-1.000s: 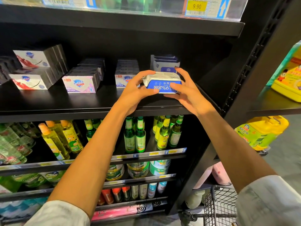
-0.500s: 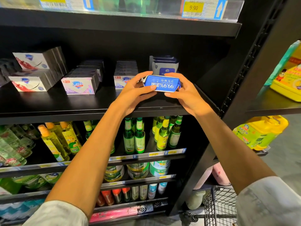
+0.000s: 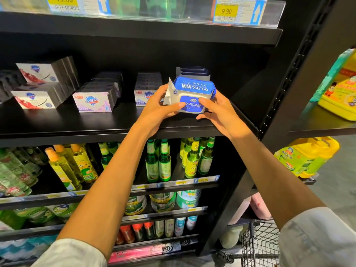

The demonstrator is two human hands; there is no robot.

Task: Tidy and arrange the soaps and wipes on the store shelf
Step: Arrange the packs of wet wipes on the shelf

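Gripping the wipes pack (image 3: 191, 97) in both hands, left hand (image 3: 158, 108) and right hand (image 3: 221, 114), fingers clamped on it, we see soap boxes (image 3: 92, 102) to its left and stacked wipes (image 3: 193, 72) behind it on the shelf (image 3: 57, 124).

The black shelf (image 3: 57, 124) carries stacked soap boxes (image 3: 38, 87) at its left end, two more soap rows (image 3: 96, 97) toward the middle, and wipes packs (image 3: 192, 71) against the back near its right end.

A retail shop aisle, lined with black metal shelving (image 3: 134, 130). Yellow price tags (image 3: 225, 12) clipped along shelf edges, boxed soaps (image 3: 92, 102) and green bottles (image 3: 158, 162) faced out in rows. A wire shopping cart (image 3: 260, 245) parked alongside.
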